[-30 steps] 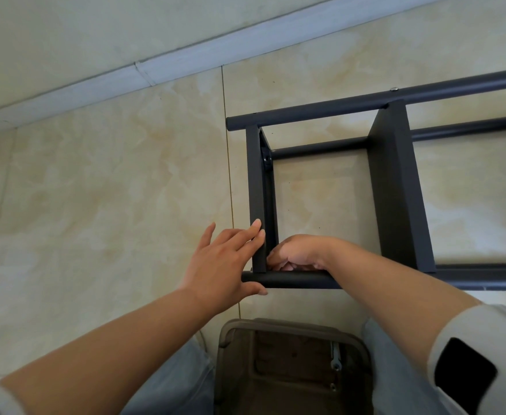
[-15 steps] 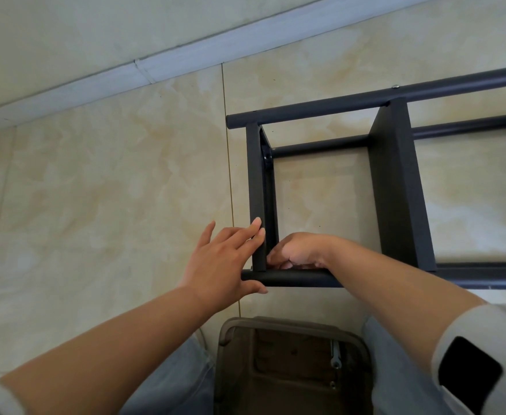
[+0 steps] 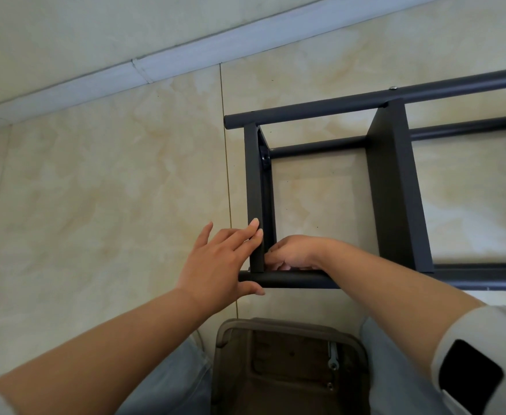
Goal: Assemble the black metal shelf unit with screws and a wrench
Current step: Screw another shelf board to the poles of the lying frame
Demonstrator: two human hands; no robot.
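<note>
Tiled floor [image 3: 96, 190] | shelf frame [image 3: 395, 187] lying — hands: left [image 3: 215, 262] braces, right [image 3: 296, 253] curled inside

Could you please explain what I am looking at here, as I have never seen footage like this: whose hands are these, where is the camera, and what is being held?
There is no machine here. A person wears a camera on the head, so the single view looks down along both arms to the tiled floor. A black metal shelf frame lies on its side on the tiles.

The left hand steadies the frame's near corner: its straight fingers press against the end panel and its thumb rests by the near tube. The right hand reaches inside that corner with curled fingers, probably working a fastener, but what it holds is hidden.

Near the person's knees sits a brown plastic bin with a small wrench in it.
</note>
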